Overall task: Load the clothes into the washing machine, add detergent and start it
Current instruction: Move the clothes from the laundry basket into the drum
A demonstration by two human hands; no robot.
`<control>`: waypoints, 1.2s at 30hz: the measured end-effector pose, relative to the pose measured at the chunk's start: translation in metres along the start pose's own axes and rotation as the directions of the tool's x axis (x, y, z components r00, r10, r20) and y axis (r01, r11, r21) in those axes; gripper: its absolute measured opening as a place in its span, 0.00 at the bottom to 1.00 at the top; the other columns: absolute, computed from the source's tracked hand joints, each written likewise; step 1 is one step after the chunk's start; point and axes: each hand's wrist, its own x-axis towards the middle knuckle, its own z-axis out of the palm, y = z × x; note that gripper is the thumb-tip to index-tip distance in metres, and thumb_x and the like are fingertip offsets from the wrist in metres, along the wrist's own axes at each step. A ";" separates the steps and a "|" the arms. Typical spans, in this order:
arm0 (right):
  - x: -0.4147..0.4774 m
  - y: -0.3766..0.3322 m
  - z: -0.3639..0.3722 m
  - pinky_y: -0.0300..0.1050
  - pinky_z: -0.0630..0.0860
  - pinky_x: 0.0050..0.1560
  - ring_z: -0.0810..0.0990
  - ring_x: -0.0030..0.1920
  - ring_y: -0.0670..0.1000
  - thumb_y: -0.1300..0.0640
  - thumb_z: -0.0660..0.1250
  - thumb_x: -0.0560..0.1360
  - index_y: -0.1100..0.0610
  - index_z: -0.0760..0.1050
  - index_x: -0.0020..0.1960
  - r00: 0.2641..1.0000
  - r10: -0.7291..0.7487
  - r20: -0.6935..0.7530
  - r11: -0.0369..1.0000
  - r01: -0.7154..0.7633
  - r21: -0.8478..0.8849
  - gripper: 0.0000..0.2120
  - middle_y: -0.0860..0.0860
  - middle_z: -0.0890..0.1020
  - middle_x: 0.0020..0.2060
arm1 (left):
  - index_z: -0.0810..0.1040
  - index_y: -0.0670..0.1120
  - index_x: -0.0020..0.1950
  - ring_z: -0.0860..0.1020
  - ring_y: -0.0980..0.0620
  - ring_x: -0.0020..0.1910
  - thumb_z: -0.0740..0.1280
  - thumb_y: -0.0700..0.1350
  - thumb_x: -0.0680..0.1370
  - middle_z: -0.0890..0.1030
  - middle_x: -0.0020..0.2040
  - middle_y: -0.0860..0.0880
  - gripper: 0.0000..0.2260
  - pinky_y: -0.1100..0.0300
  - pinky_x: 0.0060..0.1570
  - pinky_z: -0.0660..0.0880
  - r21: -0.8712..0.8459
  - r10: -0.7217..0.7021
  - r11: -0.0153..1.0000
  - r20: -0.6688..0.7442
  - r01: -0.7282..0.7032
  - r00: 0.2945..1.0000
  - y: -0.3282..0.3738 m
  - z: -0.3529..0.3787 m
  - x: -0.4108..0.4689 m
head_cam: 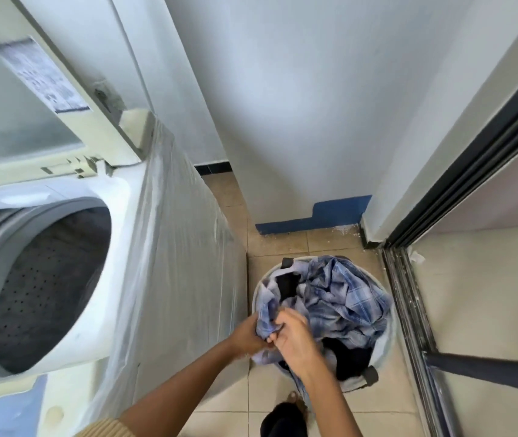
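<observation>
A round laundry basket [385, 348] stands on the tiled floor at the lower middle, filled with a blue plaid shirt [342, 298] and dark clothes [350, 357]. My left hand [246, 337] and my right hand [295, 339] both grip a bunched part of the plaid shirt at the basket's near left rim. On the left stands the top-loading washing machine [163, 247], wrapped in clear plastic. Its lid [15, 99] is raised and its perforated drum [46, 285] looks empty.
A white wall with a blue base strip [314, 216] rises behind the basket. A dark sliding-door track [409, 310] runs along the right. The gap between machine and door frame is narrow. My foot [283, 417] shows at the bottom.
</observation>
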 end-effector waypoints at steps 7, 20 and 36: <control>-0.064 -0.041 -0.017 0.43 0.75 0.38 0.78 0.39 0.52 0.66 0.62 0.76 0.58 0.77 0.54 0.911 -0.272 -0.309 0.928 0.163 -0.335 0.10 0.55 0.81 0.41 | 0.76 0.44 0.50 0.75 0.50 0.49 0.59 0.38 0.80 0.78 0.50 0.45 0.07 0.64 0.43 0.72 -0.207 0.021 0.973 -0.375 -0.106 0.927 0.071 -0.043 -0.066; -0.090 -0.052 0.086 0.39 0.70 0.35 0.72 0.33 0.50 0.67 0.59 0.75 0.55 0.74 0.39 0.807 -0.591 0.015 0.408 0.315 -0.857 0.11 0.50 0.75 0.32 | 0.76 0.42 0.46 0.77 0.47 0.39 0.58 0.38 0.78 0.80 0.39 0.43 0.08 0.56 0.43 0.74 -0.688 0.089 0.648 -0.359 -0.328 0.929 0.108 -0.165 -0.227; -0.262 -0.057 0.329 0.35 0.76 0.52 0.80 0.48 0.41 0.75 0.65 0.70 0.57 0.77 0.53 0.451 -0.545 0.706 0.168 0.884 -0.435 0.18 0.48 0.82 0.48 | 0.77 0.47 0.43 0.77 0.58 0.39 0.70 0.45 0.68 0.80 0.40 0.48 0.06 0.69 0.38 0.74 -0.229 0.414 0.643 -0.699 -0.731 0.583 0.080 -0.229 -0.269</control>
